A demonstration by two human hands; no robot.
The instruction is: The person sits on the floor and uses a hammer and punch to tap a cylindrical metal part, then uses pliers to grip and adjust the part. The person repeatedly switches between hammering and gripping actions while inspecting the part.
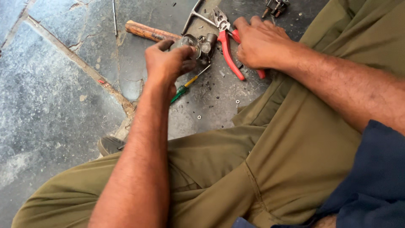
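Note:
My left hand (pixel 168 63) grips a small grey metal mechanical part (pixel 201 45) and holds it just above the stone floor. My right hand (pixel 260 42) is closed around the red handles of a pair of pliers (pixel 228 46), whose metal jaws point away from me, right beside the part. A green and yellow screwdriver (pixel 185 87) lies on the floor under my left hand. I sit cross-legged in olive trousers (pixel 261 160).
A wooden handle (pixel 147 31) lies on the floor beyond my left hand. A bent metal rod (pixel 195 17) and a small metal piece (pixel 275 6) lie at the top. Tiny washers (pixel 237 101) and dark debris are scattered on the cracked stone floor (pixel 50 84).

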